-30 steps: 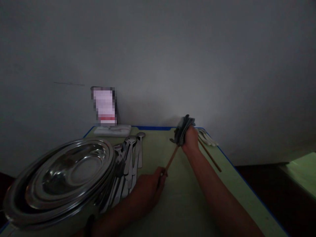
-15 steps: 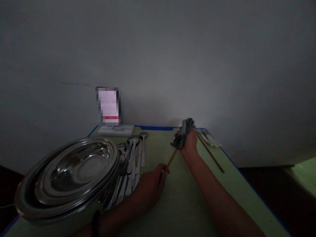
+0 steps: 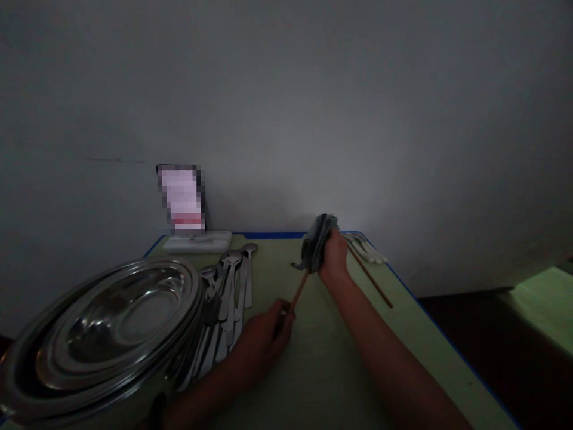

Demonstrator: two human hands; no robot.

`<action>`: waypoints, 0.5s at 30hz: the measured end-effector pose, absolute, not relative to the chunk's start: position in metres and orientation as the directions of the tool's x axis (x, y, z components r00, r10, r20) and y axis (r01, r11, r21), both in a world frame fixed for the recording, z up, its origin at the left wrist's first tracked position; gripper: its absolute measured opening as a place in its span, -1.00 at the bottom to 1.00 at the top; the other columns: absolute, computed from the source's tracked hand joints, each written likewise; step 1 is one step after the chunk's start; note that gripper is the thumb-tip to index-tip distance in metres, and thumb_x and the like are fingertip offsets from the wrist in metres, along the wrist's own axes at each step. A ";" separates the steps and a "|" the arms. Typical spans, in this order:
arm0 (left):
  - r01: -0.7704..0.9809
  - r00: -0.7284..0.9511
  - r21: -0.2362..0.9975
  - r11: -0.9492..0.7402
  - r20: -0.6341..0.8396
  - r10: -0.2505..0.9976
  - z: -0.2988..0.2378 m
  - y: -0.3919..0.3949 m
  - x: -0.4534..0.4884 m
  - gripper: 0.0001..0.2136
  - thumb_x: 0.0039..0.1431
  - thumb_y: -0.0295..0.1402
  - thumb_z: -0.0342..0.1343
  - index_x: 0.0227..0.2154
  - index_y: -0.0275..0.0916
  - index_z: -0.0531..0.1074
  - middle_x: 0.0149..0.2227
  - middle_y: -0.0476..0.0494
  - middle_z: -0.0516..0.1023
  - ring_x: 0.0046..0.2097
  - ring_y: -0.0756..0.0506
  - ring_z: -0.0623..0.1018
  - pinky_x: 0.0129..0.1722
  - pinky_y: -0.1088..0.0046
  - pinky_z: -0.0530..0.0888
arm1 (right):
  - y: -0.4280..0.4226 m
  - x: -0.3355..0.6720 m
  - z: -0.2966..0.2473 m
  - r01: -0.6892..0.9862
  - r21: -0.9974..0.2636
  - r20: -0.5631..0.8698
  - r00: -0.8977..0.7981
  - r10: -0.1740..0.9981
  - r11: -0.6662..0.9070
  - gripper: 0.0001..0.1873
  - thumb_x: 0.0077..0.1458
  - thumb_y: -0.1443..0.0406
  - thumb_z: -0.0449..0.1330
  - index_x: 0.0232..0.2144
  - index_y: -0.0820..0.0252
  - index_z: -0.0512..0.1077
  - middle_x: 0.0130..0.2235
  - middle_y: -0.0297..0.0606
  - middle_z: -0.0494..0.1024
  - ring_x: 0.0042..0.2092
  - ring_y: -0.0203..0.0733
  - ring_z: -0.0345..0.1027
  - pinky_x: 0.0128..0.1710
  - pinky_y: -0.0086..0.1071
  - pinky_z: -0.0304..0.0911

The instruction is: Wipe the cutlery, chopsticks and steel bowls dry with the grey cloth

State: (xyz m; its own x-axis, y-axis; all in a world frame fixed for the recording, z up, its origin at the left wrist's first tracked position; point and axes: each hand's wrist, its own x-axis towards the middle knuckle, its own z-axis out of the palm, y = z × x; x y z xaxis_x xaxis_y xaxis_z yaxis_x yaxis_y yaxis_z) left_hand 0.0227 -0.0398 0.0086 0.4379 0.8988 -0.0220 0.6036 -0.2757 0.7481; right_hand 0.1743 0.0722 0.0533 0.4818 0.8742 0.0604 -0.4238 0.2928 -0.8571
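Note:
My left hand [image 3: 271,334] pinches the near end of a thin wooden stick [image 3: 299,289], which slants up and away over the table. My right hand [image 3: 333,254] is closed on a bunched grey cloth [image 3: 319,242] around the far part of the stick. The cloth hides that end and most of my right fingers, so I cannot tell what the stick's tip looks like. A second wooden stick [image 3: 370,278] lies on the table to the right of my right hand, next to several pale-handled utensils [image 3: 366,248].
Nested steel bowls [image 3: 147,316] stand at the left of the pale green table [image 3: 331,370]. Several metal spoons and other cutlery [image 3: 230,280] lie beside them. A phone [image 3: 182,197] leans on a white stand [image 3: 199,242] near the grey wall [image 3: 286,107].
My view has turned slightly, so everything sits further left. The cloth has turned in my right hand, covering the fingertips that showed before. Both hands keep their hold.

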 end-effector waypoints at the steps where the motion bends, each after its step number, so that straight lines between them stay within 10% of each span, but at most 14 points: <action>1: 0.605 0.450 0.745 -0.281 -0.028 0.893 0.009 -0.040 0.023 -0.80 0.23 -0.25 -0.22 -0.25 -0.22 0.23 -0.49 0.00 0.45 -0.49 -0.01 0.42 -0.50 0.52 0.23 | 0.073 0.182 0.060 -0.470 -0.835 0.009 0.507 0.862 0.286 -0.74 0.02 0.14 0.04 -0.58 0.17 0.26 -0.65 -0.50 0.34 -0.63 -0.39 0.20 -0.65 -0.50 0.12; 15: 0.563 0.391 0.804 -0.191 -0.056 0.919 0.015 -0.040 0.021 -0.70 0.24 -0.17 -0.30 -0.32 -0.23 0.25 -0.51 0.03 0.34 -0.46 -0.02 0.38 -0.46 0.50 0.25 | 0.047 0.139 0.045 -0.718 -0.691 -0.075 0.195 0.978 0.090 -0.70 0.03 0.10 0.05 -0.58 0.16 0.19 -0.71 -0.55 0.26 -0.73 -0.48 0.04 -0.77 -0.57 -0.02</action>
